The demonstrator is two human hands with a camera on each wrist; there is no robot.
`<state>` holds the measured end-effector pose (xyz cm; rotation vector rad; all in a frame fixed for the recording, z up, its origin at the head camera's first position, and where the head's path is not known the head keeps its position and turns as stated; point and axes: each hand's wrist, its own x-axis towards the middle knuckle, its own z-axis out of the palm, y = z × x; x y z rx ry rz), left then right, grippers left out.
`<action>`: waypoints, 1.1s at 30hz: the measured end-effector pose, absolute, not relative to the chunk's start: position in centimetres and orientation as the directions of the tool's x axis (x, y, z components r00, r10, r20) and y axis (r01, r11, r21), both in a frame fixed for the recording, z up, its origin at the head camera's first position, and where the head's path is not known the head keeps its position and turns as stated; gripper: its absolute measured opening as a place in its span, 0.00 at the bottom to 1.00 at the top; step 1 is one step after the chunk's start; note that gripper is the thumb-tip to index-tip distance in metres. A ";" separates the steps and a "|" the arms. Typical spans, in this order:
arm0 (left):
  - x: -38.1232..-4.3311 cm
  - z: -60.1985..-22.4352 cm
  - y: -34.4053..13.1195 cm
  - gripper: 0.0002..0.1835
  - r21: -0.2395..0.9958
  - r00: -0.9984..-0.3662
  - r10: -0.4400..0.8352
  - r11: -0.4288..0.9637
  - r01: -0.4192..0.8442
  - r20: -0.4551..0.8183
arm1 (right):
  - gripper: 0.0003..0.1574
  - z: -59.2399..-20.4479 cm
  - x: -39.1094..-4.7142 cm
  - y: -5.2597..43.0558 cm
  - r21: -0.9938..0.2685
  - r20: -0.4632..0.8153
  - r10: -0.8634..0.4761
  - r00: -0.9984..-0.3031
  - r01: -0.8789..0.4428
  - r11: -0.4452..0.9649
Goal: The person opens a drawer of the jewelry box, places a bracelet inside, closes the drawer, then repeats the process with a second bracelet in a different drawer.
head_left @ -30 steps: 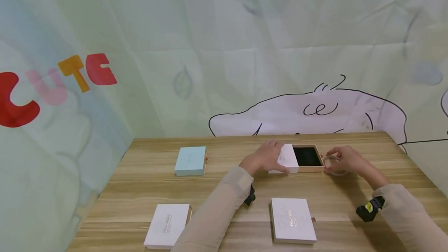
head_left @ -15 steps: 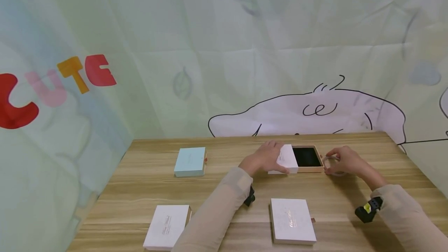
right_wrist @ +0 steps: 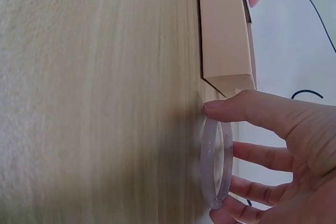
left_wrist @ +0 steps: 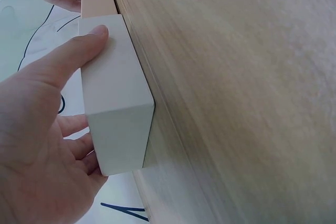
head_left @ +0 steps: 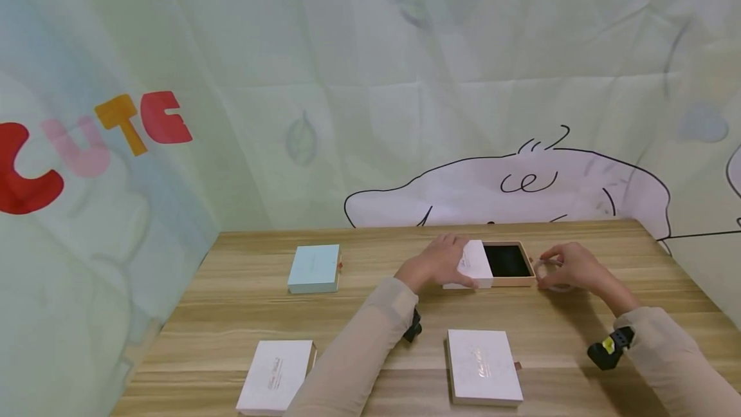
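Observation:
My left hand [head_left: 437,261] grips the white sleeve of a drawer box [head_left: 476,264], thumb along the near side and fingers around the far side. From the sleeve's right end a peach-coloured drawer [right_wrist: 226,30] is pulled partly out, showing a black lining [head_left: 507,260]. Just right of the drawer, my right hand [head_left: 576,267] holds a pale, translucent bangle [right_wrist: 209,166] by its edge, thumb on one side and fingertips on the other. The bangle is tilted low over the wooden table. In the left wrist view, the white sleeve [left_wrist: 118,77] lies between thumb and fingers.
A light blue box [head_left: 314,267] lies at the back left of the wooden table [head_left: 370,314]. Two white boxes are nearer: one white box [head_left: 275,375] at front left, partly behind the left sleeve, another white box [head_left: 484,365] at front centre. A printed cloth backdrop [head_left: 347,95] hangs behind.

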<state>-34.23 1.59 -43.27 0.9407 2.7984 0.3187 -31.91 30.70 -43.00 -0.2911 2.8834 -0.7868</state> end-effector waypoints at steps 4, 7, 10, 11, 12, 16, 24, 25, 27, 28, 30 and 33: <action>-34.2 -43.3 1.5 0.54 0.261 -0.788 0.609 0.778 0.571 -0.094 | 0.41 -42.8 -31.9 30.8 -0.511 -0.086 -0.211 -0.974 -0.138 0.849; -34.2 -43.3 1.5 0.54 0.257 -0.786 0.611 0.777 0.574 -0.092 | 0.42 -42.7 -31.9 30.8 -0.504 -0.085 -0.204 -0.975 -0.134 0.854; -34.1 -43.3 1.5 0.54 0.250 -0.785 0.612 0.778 0.577 -0.092 | 0.43 -42.5 -31.9 30.9 -0.505 -0.091 -0.193 -0.977 -0.122 0.855; -34.1 -43.3 1.4 0.54 0.249 -0.785 0.612 0.778 0.577 -0.092 | 0.44 -42.5 -31.9 30.9 -0.507 -0.095 -0.185 -0.978 -0.112 0.855; -34.1 -43.3 1.4 0.54 0.248 -0.785 0.612 0.778 0.577 -0.092 | 0.44 -42.4 -31.9 30.9 -0.511 -0.097 -0.182 -0.978 -0.108 0.852; -34.0 -43.2 1.4 0.54 0.250 -0.786 0.611 0.778 0.576 -0.092 | 0.43 -42.1 -32.0 30.9 -0.519 -0.118 -0.160 -0.980 -0.077 0.851; -34.0 -43.1 1.5 0.54 0.257 -0.786 0.611 0.778 0.574 -0.093 | 0.41 -41.2 -32.1 30.9 -0.489 -0.088 -0.170 -0.981 -0.106 0.866; -34.0 -43.1 1.5 0.53 0.257 -0.786 0.611 0.778 0.573 -0.094 | 0.41 -41.1 -32.1 30.8 -0.496 -0.088 -0.168 -0.982 -0.103 0.862; -34.0 -43.1 1.5 0.53 0.262 -0.787 0.610 0.778 0.572 -0.093 | 0.42 -40.8 -32.1 30.7 -0.509 -0.092 -0.166 -0.982 -0.097 0.855; -34.0 -43.1 1.5 0.53 0.263 -0.788 0.609 0.778 0.571 -0.094 | 0.42 -40.7 -32.2 30.7 -0.517 -0.097 -0.165 -0.982 -0.092 0.851; -34.0 -43.1 1.5 0.53 0.264 -0.789 0.607 0.779 0.569 -0.092 | 0.43 -40.5 -32.2 30.6 -0.527 -0.102 -0.162 -0.981 -0.085 0.845; -34.0 -43.1 1.5 0.53 0.263 -0.790 0.606 0.780 0.568 -0.090 | 0.42 -40.3 -32.2 30.5 -0.536 -0.095 -0.172 -0.981 -0.095 0.839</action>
